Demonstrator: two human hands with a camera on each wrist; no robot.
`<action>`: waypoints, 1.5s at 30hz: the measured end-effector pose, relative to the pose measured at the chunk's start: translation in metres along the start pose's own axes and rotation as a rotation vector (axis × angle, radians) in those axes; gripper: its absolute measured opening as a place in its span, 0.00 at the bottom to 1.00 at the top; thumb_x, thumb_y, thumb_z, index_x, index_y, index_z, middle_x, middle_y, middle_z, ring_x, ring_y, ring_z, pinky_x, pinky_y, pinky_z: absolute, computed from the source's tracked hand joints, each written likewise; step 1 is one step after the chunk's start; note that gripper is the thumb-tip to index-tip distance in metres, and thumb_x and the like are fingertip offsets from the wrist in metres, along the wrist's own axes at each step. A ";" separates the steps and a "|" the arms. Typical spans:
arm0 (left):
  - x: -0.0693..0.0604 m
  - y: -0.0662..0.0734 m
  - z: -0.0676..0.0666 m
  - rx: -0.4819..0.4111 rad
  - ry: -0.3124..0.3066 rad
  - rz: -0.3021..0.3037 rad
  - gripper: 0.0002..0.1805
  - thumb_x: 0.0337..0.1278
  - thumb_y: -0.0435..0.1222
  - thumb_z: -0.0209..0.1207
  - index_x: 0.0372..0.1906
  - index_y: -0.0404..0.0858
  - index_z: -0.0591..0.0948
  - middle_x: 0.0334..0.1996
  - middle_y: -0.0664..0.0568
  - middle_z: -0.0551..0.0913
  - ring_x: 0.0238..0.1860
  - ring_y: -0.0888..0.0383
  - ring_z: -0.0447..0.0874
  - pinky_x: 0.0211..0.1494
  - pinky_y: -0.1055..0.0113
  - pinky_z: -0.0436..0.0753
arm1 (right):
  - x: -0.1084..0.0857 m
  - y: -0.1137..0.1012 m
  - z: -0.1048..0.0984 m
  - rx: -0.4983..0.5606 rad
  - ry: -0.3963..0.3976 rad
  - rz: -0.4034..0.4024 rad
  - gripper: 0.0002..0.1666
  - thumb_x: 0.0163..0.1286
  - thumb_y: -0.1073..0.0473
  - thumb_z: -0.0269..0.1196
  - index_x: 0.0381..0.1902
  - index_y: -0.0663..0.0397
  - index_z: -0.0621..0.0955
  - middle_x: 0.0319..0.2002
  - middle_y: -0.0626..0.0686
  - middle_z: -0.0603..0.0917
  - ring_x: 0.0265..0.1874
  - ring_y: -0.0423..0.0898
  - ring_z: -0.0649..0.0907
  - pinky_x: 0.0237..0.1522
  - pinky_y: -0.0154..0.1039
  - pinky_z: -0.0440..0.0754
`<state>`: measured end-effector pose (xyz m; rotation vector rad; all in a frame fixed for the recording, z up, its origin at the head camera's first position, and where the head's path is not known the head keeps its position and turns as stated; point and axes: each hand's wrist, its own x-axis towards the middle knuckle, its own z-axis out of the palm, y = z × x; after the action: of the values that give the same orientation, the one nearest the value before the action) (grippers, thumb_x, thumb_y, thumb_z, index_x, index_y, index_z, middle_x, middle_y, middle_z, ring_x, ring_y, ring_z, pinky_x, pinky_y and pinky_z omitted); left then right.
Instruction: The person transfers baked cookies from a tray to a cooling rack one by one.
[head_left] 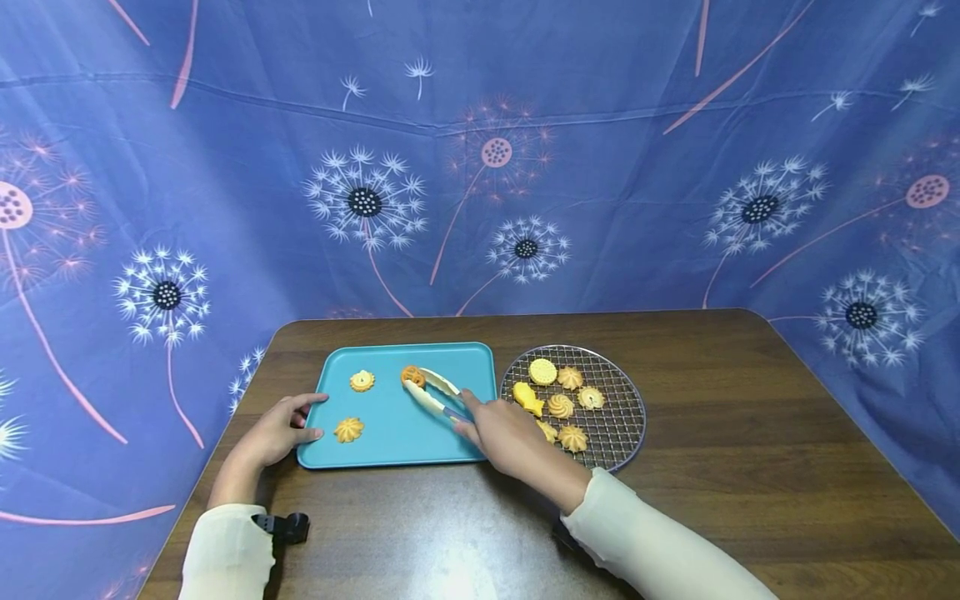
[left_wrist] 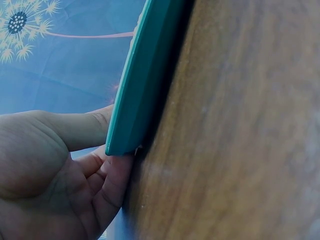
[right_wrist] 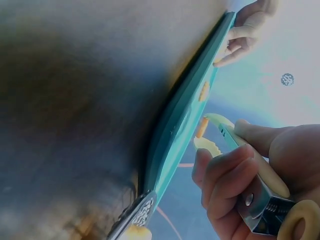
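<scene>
My left hand (head_left: 277, 429) grips the left edge of a blue tray (head_left: 420, 446); the left wrist view shows the thumb over the rim and fingers under it. With my right hand (head_left: 506, 433) I hold a pair of tongs (head_left: 426, 400), their handles squeezed between thumb and fingers. The pale tong tips are around a round brown cookie (head_left: 412, 376) over the tray's middle; whether it touches the tray I cannot tell. Two more cookies lie on the tray: a ring-shaped one (head_left: 362, 381) at the back and a flower-shaped one (head_left: 348, 430) nearer the front.
Right of the tray stands a round wire rack (head_left: 618, 417) with several cookies, among them a yellow fish-shaped one (head_left: 528, 398) and a swirled one (head_left: 560, 406). My right hand and forearm cover its front left part. The wooden table (head_left: 735, 433) ends at a blue patterned cloth (head_left: 622, 167).
</scene>
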<state>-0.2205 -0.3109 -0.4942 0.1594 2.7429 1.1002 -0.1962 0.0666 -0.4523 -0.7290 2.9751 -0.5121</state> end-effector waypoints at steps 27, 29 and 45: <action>0.001 -0.003 0.000 -0.018 -0.007 0.006 0.32 0.61 0.27 0.68 0.70 0.26 0.72 0.44 0.39 0.74 0.39 0.49 0.71 0.40 0.57 0.73 | -0.077 0.038 -0.019 -0.012 0.171 0.042 0.35 0.72 0.47 0.67 0.71 0.57 0.76 0.42 0.62 0.89 0.35 0.55 0.89 0.35 0.49 0.86; 0.001 -0.003 0.000 -0.016 -0.005 0.005 0.32 0.61 0.27 0.68 0.70 0.27 0.72 0.44 0.39 0.74 0.40 0.49 0.71 0.40 0.58 0.73 | -0.082 0.041 -0.021 -0.015 0.175 0.054 0.35 0.72 0.48 0.68 0.71 0.55 0.76 0.43 0.62 0.89 0.35 0.55 0.89 0.35 0.50 0.86; 0.001 -0.002 0.001 -0.002 -0.009 -0.004 0.32 0.62 0.27 0.68 0.70 0.28 0.72 0.44 0.39 0.73 0.41 0.48 0.71 0.40 0.58 0.73 | -0.112 0.089 -0.037 -0.008 0.237 0.115 0.36 0.73 0.51 0.67 0.71 0.65 0.74 0.48 0.71 0.86 0.44 0.66 0.88 0.46 0.59 0.85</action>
<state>-0.2215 -0.3120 -0.4963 0.1580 2.7325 1.0989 -0.1397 0.2032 -0.4512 -0.5276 3.2143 -0.6202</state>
